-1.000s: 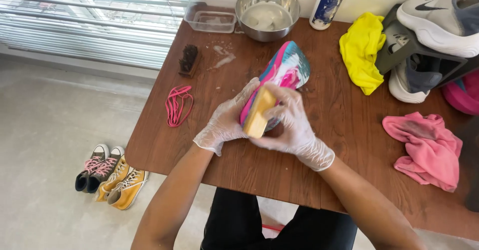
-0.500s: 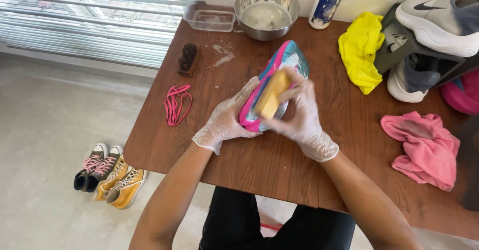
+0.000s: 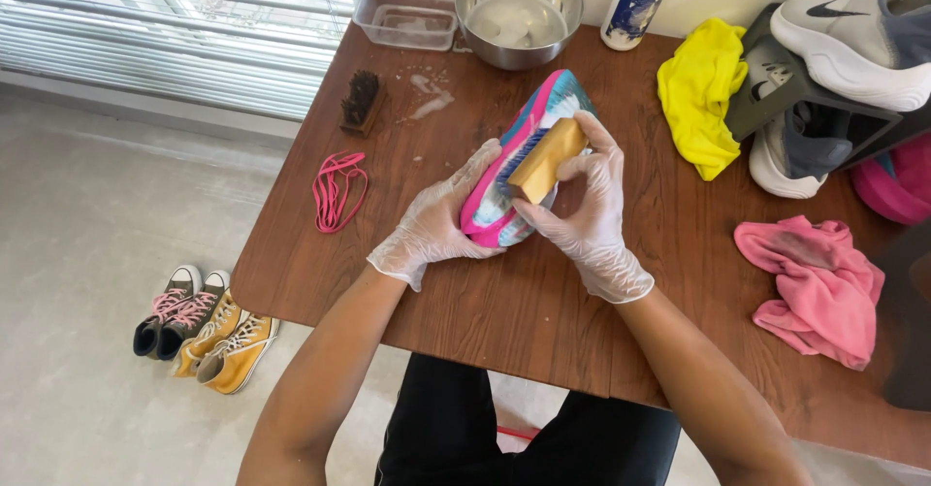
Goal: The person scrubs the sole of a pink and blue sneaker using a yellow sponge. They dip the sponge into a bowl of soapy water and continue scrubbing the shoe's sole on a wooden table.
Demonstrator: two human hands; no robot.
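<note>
Left hand: the gloved left hand [image 3: 433, 226] is curled round the near left side of the pink and blue shoe [image 3: 519, 156], fingers wrapped against its sole edge, propping it on its side.
Right hand: the gloved right hand [image 3: 587, 210] is closed on a wooden brush [image 3: 546, 160], thumb on the near side and fingers over the far end; the brush lies pressed on the shoe's side.
Shoe: at the middle of the tabotop's width, held between both hands, toe pointing far, heel near, tilted up off the wood.
Tabletop: the brown wooden tabletop [image 3: 504, 302] shows bare wood near the person, with white suds spots further off.
Left of the hands: a loop of pink laces [image 3: 337, 189] lies flat, well apart from the shoe; a dark brush [image 3: 362, 101] lies beyond it.
Right of the hands: a pink cloth [image 3: 815, 287] lies crumpled near the right edge; a yellow cloth [image 3: 703, 93] lies further off, beside grey and white shoes [image 3: 824, 79].
Far edge: a steel bowl [image 3: 519, 11] of soapy water, a clear plastic tub [image 3: 405, 22] to its left, a white bottle [image 3: 635, 1] to its right.
Floor: small sneakers [image 3: 204, 326], dark and yellow, sit to the left below the tabletop.
</note>
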